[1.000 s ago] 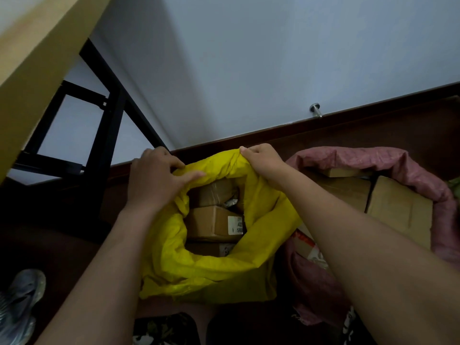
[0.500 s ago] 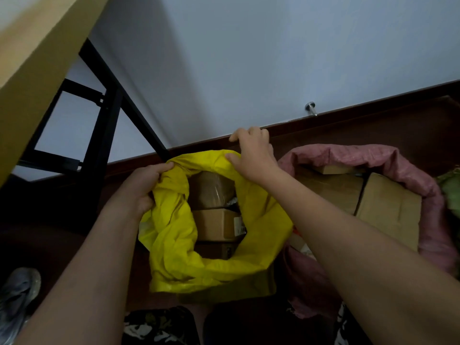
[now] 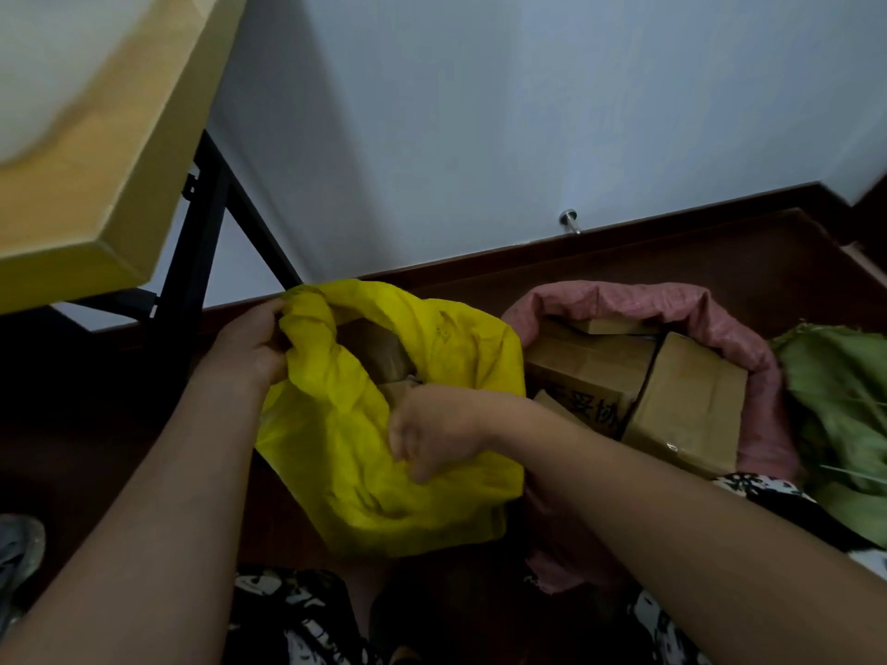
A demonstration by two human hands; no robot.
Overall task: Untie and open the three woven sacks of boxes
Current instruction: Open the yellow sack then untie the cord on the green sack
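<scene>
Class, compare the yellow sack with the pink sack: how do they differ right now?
The yellow sack is gripped by both hands; the pink sack stands untouched. The yellow sack's cloth slumps over its boxes, while the pink sack's rim is rolled down, baring its boxes. Both are open and hold cardboard boxes.

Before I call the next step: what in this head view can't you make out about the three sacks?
- Green sack: cut off by the right edge; tied or open cannot be told.
- Boxes in the yellow sack: mostly hidden by its folds and the right hand.
- Left hand: fingertips buried in yellow fabric.
- Print on a box in the pink sack: partly hidden, unreadable.
</scene>
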